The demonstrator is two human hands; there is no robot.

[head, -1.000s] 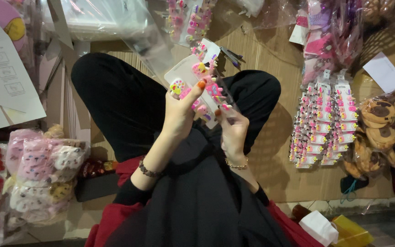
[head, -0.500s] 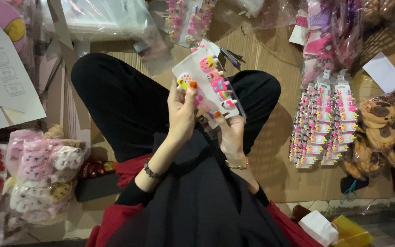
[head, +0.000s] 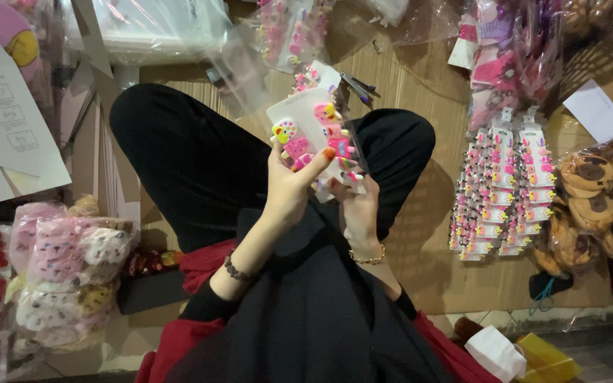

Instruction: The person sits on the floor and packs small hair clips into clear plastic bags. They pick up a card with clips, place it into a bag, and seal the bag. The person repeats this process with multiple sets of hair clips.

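The left hand [head: 289, 188] thumb has swung across the hair-clip card [head: 313, 135]; both hands, right hand [head: 356, 206] included, grip it.

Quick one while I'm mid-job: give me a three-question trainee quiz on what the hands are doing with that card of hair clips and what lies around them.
1. True or false: both hands hold the white card of hair clips.
2. Multiple choice: where do the stacked cards of clips lie? A) to the person's right, on the cardboard B) on the person's lap C) inside the plush bag.
3. Fill in: the bag of pink and white plush items lies on the person's ____ side.

Key
1. True: the left hand grips its lower left part with the thumb across the front, and the right hand holds the bottom edge.
2. A.
3. Left.
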